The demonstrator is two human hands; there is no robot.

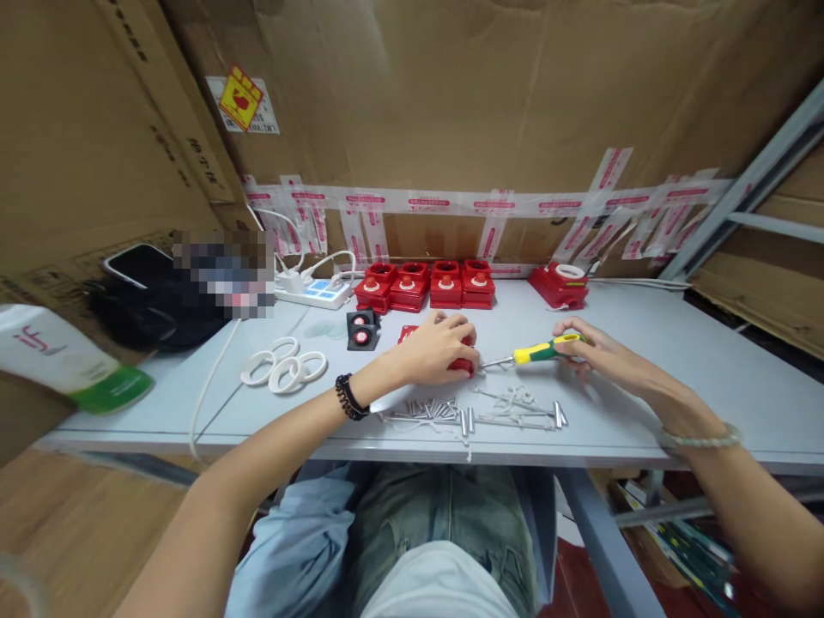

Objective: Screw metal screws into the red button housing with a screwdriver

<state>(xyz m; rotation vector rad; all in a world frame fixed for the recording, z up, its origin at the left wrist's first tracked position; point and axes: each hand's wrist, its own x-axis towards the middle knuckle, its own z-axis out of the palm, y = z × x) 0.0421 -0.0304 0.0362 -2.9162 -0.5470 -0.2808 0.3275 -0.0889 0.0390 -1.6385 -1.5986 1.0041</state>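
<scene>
My left hand (444,348) is wrapped over a red part (462,367) at the middle of the table, hiding most of it. In my right hand (583,345) is a screwdriver (537,352) with a yellow and green handle, its shaft pointing left at the red part. Just below lie a pile of silver screws (434,409) and some white plastic pieces (518,397). Short metal cylinders (558,415) are among them. White rings (287,374) and two black square pieces with red centres (362,336) rest left of my left hand.
Red housings (412,287) stand in a row at the back, with another (560,285) farther right. A white power strip (314,290) with cables, a black bag (154,300) and a white-green tube (70,360) are on the left. Cardboard (418,103) rises behind the table.
</scene>
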